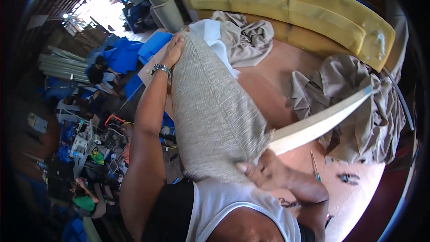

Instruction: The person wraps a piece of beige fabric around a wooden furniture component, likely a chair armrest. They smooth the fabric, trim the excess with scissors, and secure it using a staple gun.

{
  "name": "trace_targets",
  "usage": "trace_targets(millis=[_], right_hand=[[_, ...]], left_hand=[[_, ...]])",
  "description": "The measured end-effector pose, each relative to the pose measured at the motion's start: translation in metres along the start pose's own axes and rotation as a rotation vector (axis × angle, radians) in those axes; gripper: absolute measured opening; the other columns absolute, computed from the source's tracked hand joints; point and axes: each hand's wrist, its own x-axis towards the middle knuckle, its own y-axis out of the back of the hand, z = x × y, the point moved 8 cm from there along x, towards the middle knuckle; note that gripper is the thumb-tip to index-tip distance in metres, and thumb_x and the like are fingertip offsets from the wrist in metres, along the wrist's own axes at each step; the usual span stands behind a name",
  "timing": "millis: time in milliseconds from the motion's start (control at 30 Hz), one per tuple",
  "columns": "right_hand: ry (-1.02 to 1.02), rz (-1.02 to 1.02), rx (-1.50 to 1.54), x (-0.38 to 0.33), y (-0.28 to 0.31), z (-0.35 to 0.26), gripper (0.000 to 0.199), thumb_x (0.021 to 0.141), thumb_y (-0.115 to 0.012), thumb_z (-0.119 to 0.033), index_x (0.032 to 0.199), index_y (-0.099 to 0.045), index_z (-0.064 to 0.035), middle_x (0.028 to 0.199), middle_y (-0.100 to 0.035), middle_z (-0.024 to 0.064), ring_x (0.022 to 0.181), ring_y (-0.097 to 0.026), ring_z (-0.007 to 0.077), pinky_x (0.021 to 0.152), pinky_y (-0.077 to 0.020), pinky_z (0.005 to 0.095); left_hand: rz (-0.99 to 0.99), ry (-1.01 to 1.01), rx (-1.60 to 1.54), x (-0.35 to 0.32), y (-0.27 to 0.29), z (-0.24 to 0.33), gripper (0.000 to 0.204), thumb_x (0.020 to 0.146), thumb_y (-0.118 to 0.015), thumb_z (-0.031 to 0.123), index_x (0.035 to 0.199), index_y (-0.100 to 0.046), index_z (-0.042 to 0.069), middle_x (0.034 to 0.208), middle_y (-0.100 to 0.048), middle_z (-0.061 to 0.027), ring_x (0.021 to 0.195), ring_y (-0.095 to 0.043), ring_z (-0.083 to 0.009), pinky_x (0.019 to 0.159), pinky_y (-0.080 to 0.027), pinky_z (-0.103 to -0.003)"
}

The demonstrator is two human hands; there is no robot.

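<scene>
A long cushion-like piece covered in grey-beige woven fabric (212, 103) slants across the middle, its narrow end far and its wide end near my chest. At the far end, my left hand (174, 50), with a metal watch on the wrist, grips the fabric-covered edge. My right hand (265, 170), slightly blurred, closes on the fabric at the near right corner, thumb on top and the other fingers partly hidden. From beside that corner a pale curved strip (320, 124) reaches out to the right; whether it is wood or foam I cannot tell.
Crumpled grey fabric (354, 103) lies at the table's right, and more cloth (248, 36) at the back. Yellow foam backrests (286, 11) line the far edge. Pliers (349, 179) and a thin pointed tool (315, 166) lie on the reddish tabletop (286, 62). People work among clutter at left.
</scene>
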Motion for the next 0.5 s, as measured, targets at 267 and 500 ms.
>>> trace_targets(millis=[267, 500], right_hand=[[0.475, -0.326, -0.104, -0.038, -0.001, 0.012, 0.026, 0.097, -0.061, -0.022, 0.106, -0.067, 0.0017, 0.102, -0.065, 0.0231, 0.083, -0.067, 0.0356, 0.074, -0.0566, 0.0446], [0.583, -0.315, -0.194, -0.035, 0.011, 0.005, 0.033, 0.095, -0.062, -0.02, 0.122, -0.062, -0.0004, 0.104, -0.065, 0.0227, 0.087, -0.069, 0.035, 0.074, -0.057, 0.047]], left_hand=[[-0.08, 0.379, -0.015, 0.04, 0.033, -0.01, 0.067, 0.11, -0.033, 0.052, 0.147, -0.053, 0.001, 0.154, -0.051, -0.0159, 0.148, -0.041, -0.0261, 0.12, -0.032, -0.035], [-0.254, 0.451, -0.352, 0.092, -0.011, -0.081, 0.067, 0.11, -0.034, 0.053, 0.121, -0.072, -0.002, 0.118, -0.074, -0.0123, 0.107, -0.069, -0.0205, 0.099, -0.05, -0.032]])
